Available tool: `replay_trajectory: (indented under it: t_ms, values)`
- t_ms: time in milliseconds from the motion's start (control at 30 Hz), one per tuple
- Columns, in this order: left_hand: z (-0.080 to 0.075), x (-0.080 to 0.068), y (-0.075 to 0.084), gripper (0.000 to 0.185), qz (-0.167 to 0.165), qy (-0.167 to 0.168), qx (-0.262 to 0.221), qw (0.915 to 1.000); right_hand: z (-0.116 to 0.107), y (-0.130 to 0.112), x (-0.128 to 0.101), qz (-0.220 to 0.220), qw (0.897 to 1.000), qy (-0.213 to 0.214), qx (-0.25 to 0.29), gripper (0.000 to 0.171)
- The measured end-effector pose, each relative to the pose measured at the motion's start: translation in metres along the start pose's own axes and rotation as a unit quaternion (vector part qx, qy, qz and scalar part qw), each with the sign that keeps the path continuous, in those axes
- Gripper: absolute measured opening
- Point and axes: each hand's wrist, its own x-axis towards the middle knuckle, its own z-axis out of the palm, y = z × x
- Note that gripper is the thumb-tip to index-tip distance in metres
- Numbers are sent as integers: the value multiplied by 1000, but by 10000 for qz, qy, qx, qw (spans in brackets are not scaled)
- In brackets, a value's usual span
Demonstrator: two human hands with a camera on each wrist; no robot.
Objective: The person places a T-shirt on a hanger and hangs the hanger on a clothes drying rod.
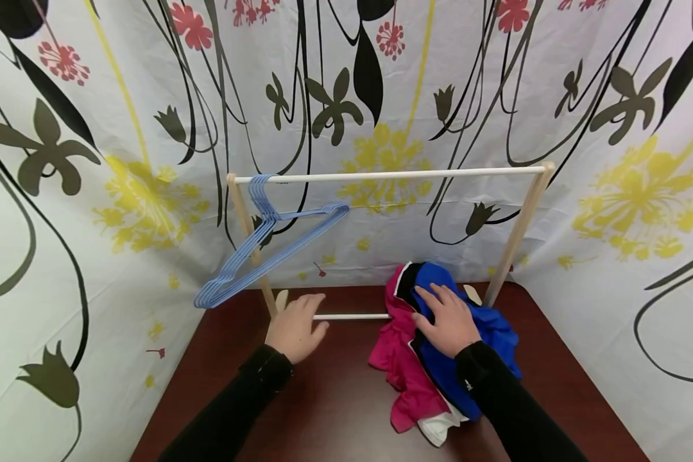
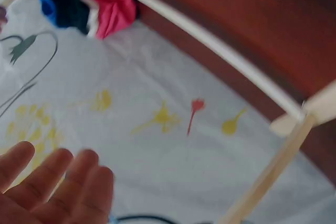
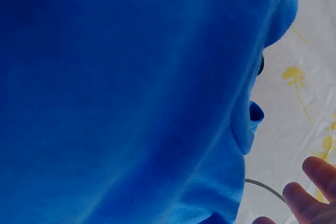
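Note:
In the head view, my right hand (image 1: 447,321) is over the heap of clothes, fingers spread and overlapping a blue garment (image 1: 499,333). Pink cloth (image 1: 410,385) lies along the heap's left side, with black and white trim between the two colours. A bit of white cloth (image 1: 437,428) shows at the near end. Blue fabric (image 3: 131,77) fills most of the right wrist view, the right fingertips (image 3: 299,198) showing at its lower right. My left hand (image 1: 296,327) holds nothing, its fingers extended beside the rack's left foot. Several blue hangers (image 1: 265,237) hang nearby, above that hand.
A small rack with wooden side posts (image 1: 516,234) and a white top bar (image 1: 393,174) stands at the back of the dark red table (image 1: 335,398). Its white lower bar (image 1: 349,317) runs behind the clothes. Flower-patterned cloth (image 1: 612,83) encloses the back and sides.

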Motion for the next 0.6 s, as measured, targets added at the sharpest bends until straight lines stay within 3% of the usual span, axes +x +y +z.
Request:
replay_trajectory:
  t_ms: [167,333,467,600]
  values:
    - [-38,5,-8,48,-275,336,21,9991,-1,3,-2,70,10000,-34,21,61]
    - [-74,15,-26,45,-343,1118,264,9928,-1,7,-4,134,9999,-61,41,61]
    - [-87,23,-47,43,-286,1801,544,9817,-1,10,-5,143,9999,-57,64,61]
    - [-91,25,-66,39,-487,2164,653,9729,0,10,-5,83,9999,-31,83,61]
